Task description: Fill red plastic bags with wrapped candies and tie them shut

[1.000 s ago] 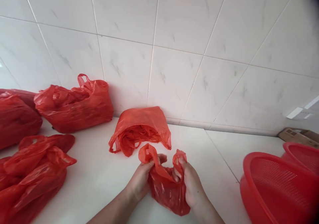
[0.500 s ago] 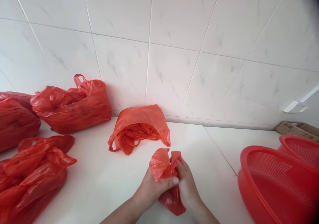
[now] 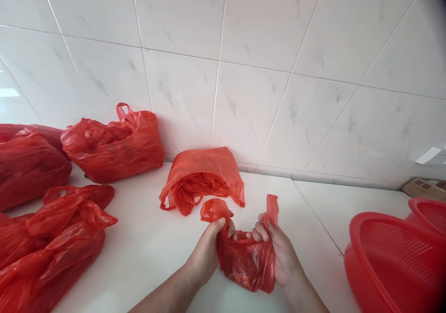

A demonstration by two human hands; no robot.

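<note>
Between my two hands hangs a small red plastic bag [image 3: 247,264], its mouth stretched apart and something lumpy at its bottom. My left hand [image 3: 211,241] is closed around one handle, whose loose end flops over the thumb. The other handle stands up out of my right hand [image 3: 278,245], which is closed on it. What the bag contains cannot be made out through the film. Just beyond my hands, a red bag stuffed with crumpled red bags [image 3: 209,169] lies on its side against the wall.
Filled red bags [image 3: 114,148] stand at the back left, with another [image 3: 31,164] beside them. A crumpled red bag [image 3: 66,238] lies at the near left. Red perforated baskets [image 3: 390,266] occupy the right of the white table [image 3: 149,248]. A cardboard box [image 3: 423,187] sits behind them.
My hands have drawn apart, spreading the bunched-up bag by its handles so its body now shows between them. The view has turned slightly to the left.
</note>
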